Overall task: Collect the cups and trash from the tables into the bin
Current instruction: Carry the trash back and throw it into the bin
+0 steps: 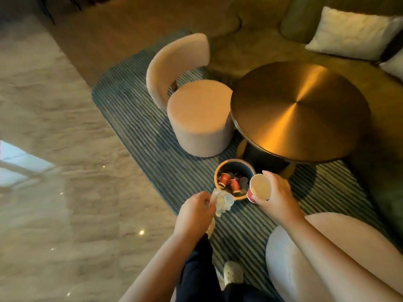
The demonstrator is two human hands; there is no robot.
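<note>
A small round bin [235, 165] with a tan rim stands on the striped rug, and several red paper cups [229, 184] lie inside it. My left hand [195, 214] grips a crumpled white napkin [222, 201] just at the bin's near left rim. My right hand [277, 196] holds a red paper cup [259, 188], tilted with its pale inside facing up, right beside the bin's right rim.
A round brass-toned table [298, 110] stands beyond the bin. A beige round chair [196, 105] sits to its left and another pale chair [309, 258] is at my lower right. A green sofa with white cushions [351, 33] lies behind. Marble floor [54, 149] spreads to the left.
</note>
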